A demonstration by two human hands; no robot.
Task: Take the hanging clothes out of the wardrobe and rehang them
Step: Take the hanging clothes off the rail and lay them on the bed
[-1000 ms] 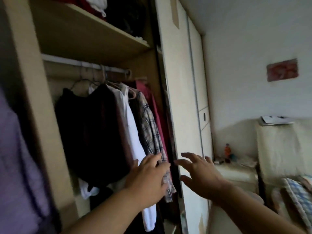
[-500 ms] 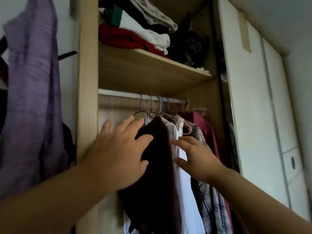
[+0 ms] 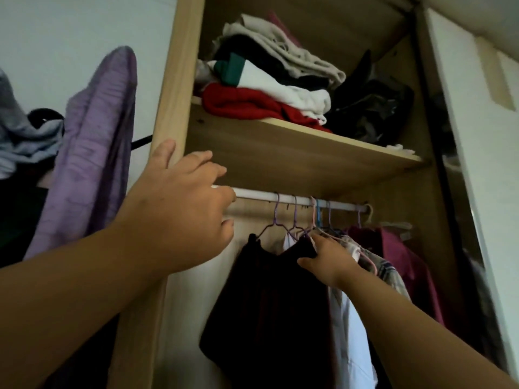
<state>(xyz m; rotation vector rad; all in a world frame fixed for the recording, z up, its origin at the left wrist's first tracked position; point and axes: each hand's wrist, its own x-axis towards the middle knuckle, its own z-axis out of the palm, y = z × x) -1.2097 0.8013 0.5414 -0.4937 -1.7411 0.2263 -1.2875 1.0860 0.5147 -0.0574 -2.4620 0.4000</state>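
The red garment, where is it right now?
In the head view the red garment lies folded on the wardrobe's upper shelf, left side, at the bottom of the pile under a white garment, above the rail.
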